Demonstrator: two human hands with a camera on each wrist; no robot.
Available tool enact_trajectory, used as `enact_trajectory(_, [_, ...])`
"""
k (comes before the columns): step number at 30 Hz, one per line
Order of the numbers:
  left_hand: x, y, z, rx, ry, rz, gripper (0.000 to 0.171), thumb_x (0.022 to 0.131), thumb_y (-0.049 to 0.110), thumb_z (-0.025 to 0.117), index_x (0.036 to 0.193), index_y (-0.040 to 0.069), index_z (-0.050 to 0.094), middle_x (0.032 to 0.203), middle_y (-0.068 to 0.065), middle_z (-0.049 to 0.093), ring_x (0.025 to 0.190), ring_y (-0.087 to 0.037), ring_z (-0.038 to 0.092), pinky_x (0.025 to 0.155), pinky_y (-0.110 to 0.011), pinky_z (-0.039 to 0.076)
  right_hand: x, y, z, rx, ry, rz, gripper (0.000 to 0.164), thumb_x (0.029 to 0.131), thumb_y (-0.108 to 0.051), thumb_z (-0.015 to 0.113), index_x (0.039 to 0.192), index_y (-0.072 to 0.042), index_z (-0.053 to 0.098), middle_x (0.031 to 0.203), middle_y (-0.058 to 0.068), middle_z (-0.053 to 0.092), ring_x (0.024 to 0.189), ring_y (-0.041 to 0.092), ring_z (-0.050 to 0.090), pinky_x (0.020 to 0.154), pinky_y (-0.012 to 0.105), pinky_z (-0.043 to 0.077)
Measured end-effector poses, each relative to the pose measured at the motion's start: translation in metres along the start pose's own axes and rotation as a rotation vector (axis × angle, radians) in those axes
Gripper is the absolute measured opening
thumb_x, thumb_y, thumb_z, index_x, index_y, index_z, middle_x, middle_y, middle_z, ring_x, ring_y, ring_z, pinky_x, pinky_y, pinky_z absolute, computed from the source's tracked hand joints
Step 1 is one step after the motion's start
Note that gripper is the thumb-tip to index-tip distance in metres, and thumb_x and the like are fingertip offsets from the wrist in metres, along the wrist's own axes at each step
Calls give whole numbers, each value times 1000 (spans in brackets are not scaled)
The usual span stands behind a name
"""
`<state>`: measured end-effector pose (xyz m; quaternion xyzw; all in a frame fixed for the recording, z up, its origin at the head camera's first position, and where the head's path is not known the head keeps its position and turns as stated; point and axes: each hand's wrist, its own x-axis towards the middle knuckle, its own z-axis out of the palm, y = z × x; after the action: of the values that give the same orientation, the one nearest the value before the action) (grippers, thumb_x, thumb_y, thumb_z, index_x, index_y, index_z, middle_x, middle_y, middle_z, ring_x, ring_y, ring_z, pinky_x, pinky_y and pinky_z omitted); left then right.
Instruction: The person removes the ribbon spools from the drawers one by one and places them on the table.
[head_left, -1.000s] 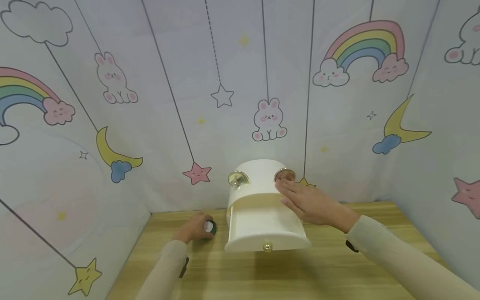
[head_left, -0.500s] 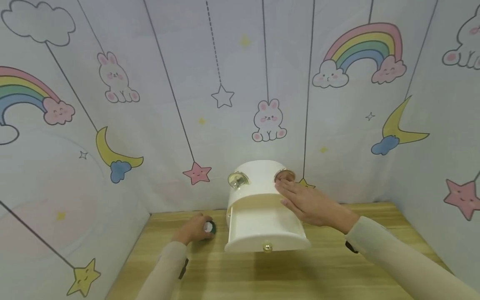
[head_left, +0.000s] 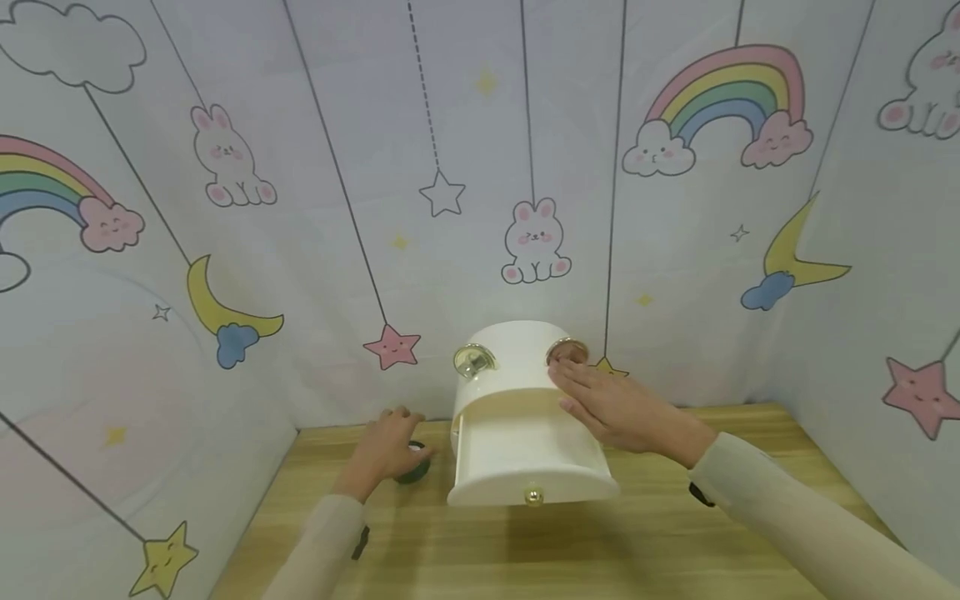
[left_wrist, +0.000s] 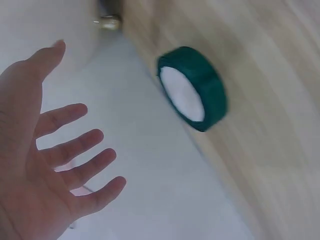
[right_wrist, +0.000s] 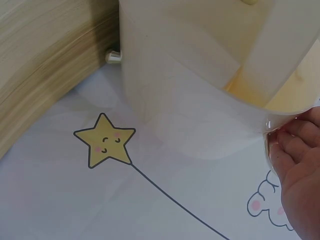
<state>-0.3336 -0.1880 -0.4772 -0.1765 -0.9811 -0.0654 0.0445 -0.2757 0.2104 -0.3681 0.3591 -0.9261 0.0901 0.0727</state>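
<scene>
A cream drawer box (head_left: 525, 354) with a rounded top stands on the table, its drawer (head_left: 532, 483) pulled out at the front by a gold knob's width of face. My right hand (head_left: 626, 408) lies with straight fingers against the gold round ear-like piece at the box's upper right; the right wrist view shows the fingers (right_wrist: 300, 142) at that piece. Left of the box, a roll of green ribbon (left_wrist: 202, 90) with a white core stands on its edge. My left hand (head_left: 386, 446) is spread just above and behind it, apart from it in the left wrist view.
Another gold round piece (head_left: 474, 360) sits on the box's upper left. Small gold feet (right_wrist: 114, 56) show near its base. The wooden table (head_left: 420, 550) meets a printed cloth backdrop (head_left: 330, 367) behind and at both sides.
My left hand has let go of the ribbon roll, spreading its fingers and lifting slightly up and away. The right hand and the drawer box have stayed in place.
</scene>
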Motion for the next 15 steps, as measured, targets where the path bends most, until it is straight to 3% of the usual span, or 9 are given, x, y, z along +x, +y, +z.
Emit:
enact_trajectory(7, [-3, 27, -32, -29, 91, 32, 48, 95, 42, 74, 128, 7, 70, 126, -16, 70, 114, -38, 67, 91, -56, 59, -1, -1, 1, -7, 16, -2, 57, 114, -36, 39, 162, -6, 36, 171, 12, 34, 158, 33, 36, 124, 53, 39])
enact_trajectory(15, [-15, 58, -66, -120, 201, 71, 32, 102, 34, 67, 122, 10, 73, 120, -11, 73, 114, -31, 70, 91, -52, 60, -2, -2, 0, -10, 28, -3, 57, 114, -36, 39, 162, -6, 36, 170, 13, 35, 157, 33, 37, 123, 54, 40])
